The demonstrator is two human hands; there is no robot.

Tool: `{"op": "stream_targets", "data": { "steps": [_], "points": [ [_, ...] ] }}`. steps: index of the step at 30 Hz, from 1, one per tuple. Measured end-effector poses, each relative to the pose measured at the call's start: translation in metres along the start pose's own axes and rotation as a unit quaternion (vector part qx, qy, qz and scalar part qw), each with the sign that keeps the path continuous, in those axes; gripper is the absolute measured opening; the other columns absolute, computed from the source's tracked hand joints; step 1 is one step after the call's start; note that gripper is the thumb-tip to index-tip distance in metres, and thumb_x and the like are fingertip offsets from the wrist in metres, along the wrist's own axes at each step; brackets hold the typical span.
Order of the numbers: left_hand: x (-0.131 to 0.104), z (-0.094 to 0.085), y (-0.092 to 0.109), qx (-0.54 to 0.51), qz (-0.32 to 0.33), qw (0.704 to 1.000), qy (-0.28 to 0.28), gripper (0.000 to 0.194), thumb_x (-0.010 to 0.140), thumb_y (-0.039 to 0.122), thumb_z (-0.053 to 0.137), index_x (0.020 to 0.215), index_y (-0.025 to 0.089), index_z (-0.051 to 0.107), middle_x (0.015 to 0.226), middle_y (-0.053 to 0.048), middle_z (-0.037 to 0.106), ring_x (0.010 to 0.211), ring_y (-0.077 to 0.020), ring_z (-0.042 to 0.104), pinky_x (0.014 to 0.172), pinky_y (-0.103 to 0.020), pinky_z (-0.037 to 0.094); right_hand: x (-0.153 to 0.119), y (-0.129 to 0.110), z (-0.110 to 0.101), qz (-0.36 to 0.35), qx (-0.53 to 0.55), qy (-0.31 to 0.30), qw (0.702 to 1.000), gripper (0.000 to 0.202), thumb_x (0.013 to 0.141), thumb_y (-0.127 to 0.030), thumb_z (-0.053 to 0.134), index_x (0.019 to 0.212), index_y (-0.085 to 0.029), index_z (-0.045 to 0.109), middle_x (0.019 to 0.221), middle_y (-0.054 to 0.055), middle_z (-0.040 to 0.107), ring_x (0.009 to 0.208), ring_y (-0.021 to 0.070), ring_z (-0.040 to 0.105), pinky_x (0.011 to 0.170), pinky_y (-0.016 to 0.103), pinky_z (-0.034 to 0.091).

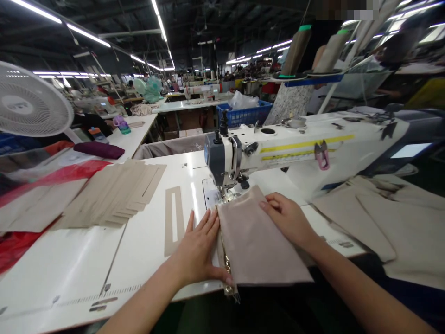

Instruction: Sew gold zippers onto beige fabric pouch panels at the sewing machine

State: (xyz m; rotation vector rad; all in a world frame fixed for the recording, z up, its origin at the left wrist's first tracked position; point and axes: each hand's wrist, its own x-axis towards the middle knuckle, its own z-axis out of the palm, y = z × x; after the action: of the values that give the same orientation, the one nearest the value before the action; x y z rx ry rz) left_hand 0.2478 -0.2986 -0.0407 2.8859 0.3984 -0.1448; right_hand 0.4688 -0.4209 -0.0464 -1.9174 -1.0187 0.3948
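Note:
A taupe fabric panel [264, 241] lies under the head of a white sewing machine [306, 144], its far edge close to the presser foot [225, 192]. Along the panel's left edge runs a zipper [227, 266] with metallic-looking parts and frayed threads at its near end. My left hand [198, 250] rests flat with fingers spread, fingertips at the zipper edge and thumb across its lower end. At the panel's upper right edge, my right hand [285, 215] pinches the fabric between thumb and fingers. A beige piece with a long slot [169, 222] lies left of my left hand.
Overlapping beige pieces [114, 192] are fanned out on the left of the white table [139, 260]. More beige fabric [392, 222] is heaped at right. Pink-handled snips [322, 157] sit on the machine arm. A fan [33, 99] stands at far left, a blue crate [245, 113] behind.

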Motion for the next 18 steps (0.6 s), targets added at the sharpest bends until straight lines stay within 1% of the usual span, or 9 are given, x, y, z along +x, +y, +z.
{"op": "stream_targets", "data": {
  "steps": [3, 6, 9, 11, 13, 15, 16, 17, 18],
  "points": [
    [0.013, -0.003, 0.004, 0.008, -0.002, 1.000, -0.003, 0.117, 0.062, 0.081, 0.045, 0.141, 0.001, 0.015, 0.147, -0.024, 0.007, 0.136, -0.0379, 0.003, 0.107, -0.064, -0.001, 0.006, 0.012, -0.002, -0.032, -0.072, 0.036, 0.996, 0.021, 0.082, -0.041, 0.044, 0.076, -0.021, 0.048, 0.057, -0.002, 0.057, 0.053, 0.0172, 0.054, 0.054, 0.027, 0.038],
    [0.022, -0.003, 0.006, 0.013, -0.008, 1.000, 0.001, 0.119, 0.060, 0.081, 0.047, 0.141, -0.001, 0.018, 0.147, -0.024, 0.010, 0.135, -0.0407, 0.001, 0.107, -0.064, 0.002, 0.010, 0.029, 0.000, -0.027, -0.195, 0.031, 0.980, 0.014, 0.085, -0.032, 0.042, 0.080, -0.020, 0.048, 0.064, 0.002, 0.061, 0.060, 0.0203, 0.059, 0.056, 0.028, 0.037],
    [0.025, -0.001, 0.004, 0.012, -0.006, 1.000, 0.000, 0.120, 0.058, 0.082, 0.047, 0.141, 0.000, 0.017, 0.147, -0.024, 0.009, 0.134, -0.0418, 0.001, 0.107, -0.064, 0.003, 0.013, 0.035, -0.001, -0.005, -0.303, -0.009, 0.953, 0.012, 0.089, -0.025, 0.041, 0.088, -0.018, 0.051, 0.074, 0.005, 0.066, 0.069, 0.0223, 0.063, 0.058, 0.028, 0.039],
    [0.024, 0.000, 0.003, 0.007, -0.004, 1.000, -0.002, 0.121, 0.058, 0.083, 0.046, 0.142, 0.001, 0.016, 0.147, -0.024, 0.008, 0.134, -0.0417, 0.001, 0.107, -0.064, 0.004, 0.014, 0.027, -0.002, -0.010, -0.389, -0.008, 0.921, 0.015, 0.089, -0.022, 0.044, 0.096, -0.015, 0.054, 0.076, 0.008, 0.067, 0.069, 0.0239, 0.063, 0.058, 0.030, 0.041],
    [0.024, 0.001, 0.002, 0.004, -0.005, 1.000, -0.003, 0.122, 0.057, 0.084, 0.046, 0.142, 0.002, 0.016, 0.147, -0.024, 0.008, 0.135, -0.0414, 0.001, 0.107, -0.063, 0.004, 0.011, 0.013, 0.000, -0.070, -0.460, 0.036, 0.884, 0.022, 0.087, -0.019, 0.046, 0.104, -0.010, 0.056, 0.083, 0.014, 0.067, 0.074, 0.0266, 0.063, 0.063, 0.034, 0.044],
    [0.024, 0.001, 0.001, 0.003, -0.008, 1.000, -0.007, 0.123, 0.057, 0.084, 0.046, 0.142, 0.002, 0.015, 0.147, -0.024, 0.007, 0.135, -0.0411, 0.000, 0.108, -0.063, 0.004, 0.005, -0.001, 0.010, -0.199, -0.455, 0.063, 0.865, 0.028, 0.088, -0.017, 0.043, 0.110, -0.007, 0.057, 0.100, 0.017, 0.065, 0.091, 0.0279, 0.060, 0.078, 0.040, 0.045],
    [0.024, 0.002, 0.001, 0.004, -0.010, 1.000, -0.010, 0.122, 0.057, 0.084, 0.046, 0.142, 0.002, 0.015, 0.148, -0.024, 0.008, 0.135, -0.0411, 0.000, 0.108, -0.063, 0.004, 0.001, -0.006, 0.018, -0.269, -0.424, 0.054, 0.863, 0.031, 0.089, -0.017, 0.040, 0.114, -0.008, 0.056, 0.109, 0.016, 0.063, 0.101, 0.0270, 0.057, 0.088, 0.041, 0.043],
    [0.024, 0.002, 0.002, 0.005, -0.011, 1.000, -0.012, 0.121, 0.058, 0.084, 0.046, 0.142, 0.001, 0.016, 0.148, -0.023, 0.008, 0.135, -0.0411, 0.000, 0.108, -0.062, 0.004, -0.004, -0.008, 0.027, -0.329, -0.389, 0.023, 0.860, 0.034, 0.091, -0.018, 0.037, 0.119, -0.009, 0.054, 0.120, 0.014, 0.059, 0.112, 0.0257, 0.051, 0.096, 0.041, 0.038],
    [0.024, 0.003, 0.003, 0.007, -0.011, 1.000, -0.013, 0.120, 0.059, 0.083, 0.045, 0.142, 0.001, 0.017, 0.148, -0.023, 0.007, 0.135, -0.0411, 0.000, 0.108, -0.062, 0.004, -0.008, -0.009, 0.036, -0.362, -0.362, -0.012, 0.859, 0.039, 0.091, -0.020, 0.035, 0.126, -0.009, 0.049, 0.129, 0.012, 0.052, 0.122, 0.0245, 0.044, 0.102, 0.042, 0.033]
  ]
}}
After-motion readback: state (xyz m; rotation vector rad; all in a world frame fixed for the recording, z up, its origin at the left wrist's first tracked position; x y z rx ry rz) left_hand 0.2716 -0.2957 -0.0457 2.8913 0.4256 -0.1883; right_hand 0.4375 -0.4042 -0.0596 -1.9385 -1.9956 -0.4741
